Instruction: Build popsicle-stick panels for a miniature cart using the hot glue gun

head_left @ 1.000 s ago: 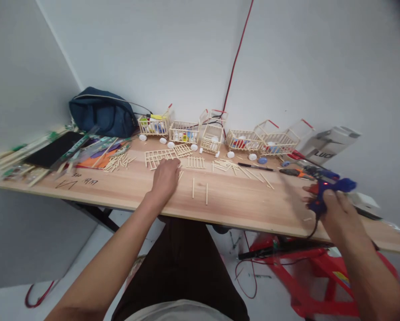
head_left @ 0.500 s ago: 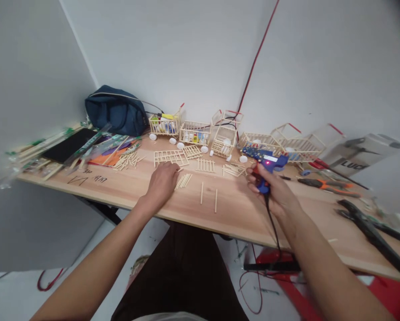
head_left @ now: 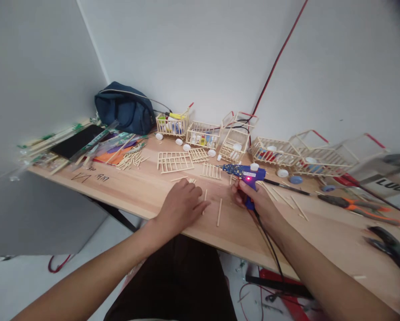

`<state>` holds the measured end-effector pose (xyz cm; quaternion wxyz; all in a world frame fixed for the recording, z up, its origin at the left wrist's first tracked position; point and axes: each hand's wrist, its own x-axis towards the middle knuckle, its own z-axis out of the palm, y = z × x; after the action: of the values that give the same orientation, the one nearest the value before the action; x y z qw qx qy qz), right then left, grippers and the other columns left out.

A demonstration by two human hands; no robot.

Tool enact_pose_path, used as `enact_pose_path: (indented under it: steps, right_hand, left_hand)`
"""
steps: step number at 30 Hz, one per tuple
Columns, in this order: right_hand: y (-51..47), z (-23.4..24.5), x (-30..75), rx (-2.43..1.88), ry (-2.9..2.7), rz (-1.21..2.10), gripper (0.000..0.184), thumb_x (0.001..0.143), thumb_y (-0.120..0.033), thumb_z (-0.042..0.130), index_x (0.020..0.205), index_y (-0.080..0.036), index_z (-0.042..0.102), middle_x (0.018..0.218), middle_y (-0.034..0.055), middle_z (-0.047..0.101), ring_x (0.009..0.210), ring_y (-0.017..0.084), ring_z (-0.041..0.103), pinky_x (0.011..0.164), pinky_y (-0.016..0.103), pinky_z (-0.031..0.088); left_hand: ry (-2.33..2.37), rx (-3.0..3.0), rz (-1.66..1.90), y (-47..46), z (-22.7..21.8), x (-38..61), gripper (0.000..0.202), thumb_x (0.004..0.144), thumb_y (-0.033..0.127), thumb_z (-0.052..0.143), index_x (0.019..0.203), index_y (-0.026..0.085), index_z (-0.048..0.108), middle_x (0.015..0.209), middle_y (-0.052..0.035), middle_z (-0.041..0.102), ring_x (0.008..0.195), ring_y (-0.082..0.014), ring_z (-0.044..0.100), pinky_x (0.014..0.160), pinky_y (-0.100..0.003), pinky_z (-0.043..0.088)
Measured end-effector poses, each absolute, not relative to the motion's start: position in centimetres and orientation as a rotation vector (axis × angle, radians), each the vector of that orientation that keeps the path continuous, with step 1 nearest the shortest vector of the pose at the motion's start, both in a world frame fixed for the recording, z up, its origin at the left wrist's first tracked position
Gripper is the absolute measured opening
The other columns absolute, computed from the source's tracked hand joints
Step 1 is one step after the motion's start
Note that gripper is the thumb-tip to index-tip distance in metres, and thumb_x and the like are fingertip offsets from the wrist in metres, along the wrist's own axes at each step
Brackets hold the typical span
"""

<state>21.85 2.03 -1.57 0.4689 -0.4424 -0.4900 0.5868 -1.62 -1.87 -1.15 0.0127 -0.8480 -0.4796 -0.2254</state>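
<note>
In the head view my right hand [head_left: 255, 196] grips the handle of a blue glue gun [head_left: 243, 171]. Its nozzle points left and a red light glows on its side. My left hand [head_left: 183, 203] hovers low over the table, palm down, thumb spread from the fingers. It partly covers a short row of wooden sticks [head_left: 192, 181] and one single stick [head_left: 205, 196] near the thumb. Another lone stick [head_left: 219, 213] lies between my hands. Behind them are flat stick lattices, one larger [head_left: 175, 162], one smaller [head_left: 199, 155], and a ladder-like one [head_left: 212, 171] by the nozzle.
Small wooden carts [head_left: 203, 136] with white wheels line the back. A dark blue bag [head_left: 124, 107] stands at the left, near a loose stick pile [head_left: 131, 160] and orange sheets [head_left: 111, 156]. Orange-handled pliers [head_left: 357, 205] lie at the right. The gun's black cord [head_left: 268, 240] hangs over the edge.
My left hand has moved right and nearer, from beside the row of sticks to over it and the single stick. The glue gun has swung left and lower in my right hand. The view has shifted.
</note>
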Motion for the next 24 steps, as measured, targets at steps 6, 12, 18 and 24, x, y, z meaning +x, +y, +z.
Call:
enact_pose_path:
  steps: [6, 12, 18, 24]
  right_hand:
    - [2.0, -1.4, 22.2, -1.1, -1.338, 1.455, 0.045, 0.072, -0.061, 0.07, 0.081, -0.018, 0.058, 0.069, -0.0001, 0.059, 0.048, 0.008, 0.047, 0.042, 0.022, 0.031]
    - [2.0, -1.4, 22.7, -1.136, -1.411, 1.452, 0.052, 0.07, -0.069, 0.068, 0.077, -0.018, 0.058, 0.067, 0.0012, 0.059, 0.048, 0.009, 0.049, 0.044, 0.023, 0.035]
    - [1.9, -1.6, 22.7, -1.126, -1.492, 1.384, 0.05, 0.076, -0.067, 0.063, 0.075, -0.018, 0.058, 0.061, 0.0005, 0.056, 0.049, 0.01, 0.047, 0.047, 0.024, 0.037]
    - [1.6, -1.9, 23.0, -1.175, -1.613, 1.264, 0.048, 0.083, -0.065, 0.056, 0.075, -0.018, 0.057, 0.061, 0.0001, 0.054, 0.05, 0.011, 0.046, 0.049, 0.025, 0.036]
  left_hand:
    - [-1.666, -2.586, -0.381, -2.4, -0.3, 0.7, 0.015, 0.089, 0.027, 0.055, 0.082, 0.014, 0.061, 0.08, -0.0099, 0.064, 0.086, -0.0285, 0.053, 0.077, -0.041, 0.044]
    - [-1.833, -2.544, -0.297, -1.6, 0.5, 0.7, 0.012, 0.087, 0.012, 0.049, 0.085, 0.014, 0.061, 0.082, -0.0097, 0.062, 0.087, -0.0268, 0.053, 0.075, -0.037, 0.044]
    - [-1.852, -2.568, -0.292, -0.4, 0.3, 0.7, 0.021, 0.091, 0.006, 0.04, 0.089, 0.013, 0.06, 0.088, -0.0104, 0.061, 0.089, -0.0255, 0.053, 0.082, -0.037, 0.044]
    - [-1.976, -2.689, -0.849, 0.5, -0.3, -0.1, 0.019, 0.09, 0.009, 0.044, 0.096, 0.013, 0.062, 0.094, -0.0082, 0.062, 0.09, -0.0213, 0.055, 0.082, -0.034, 0.043]
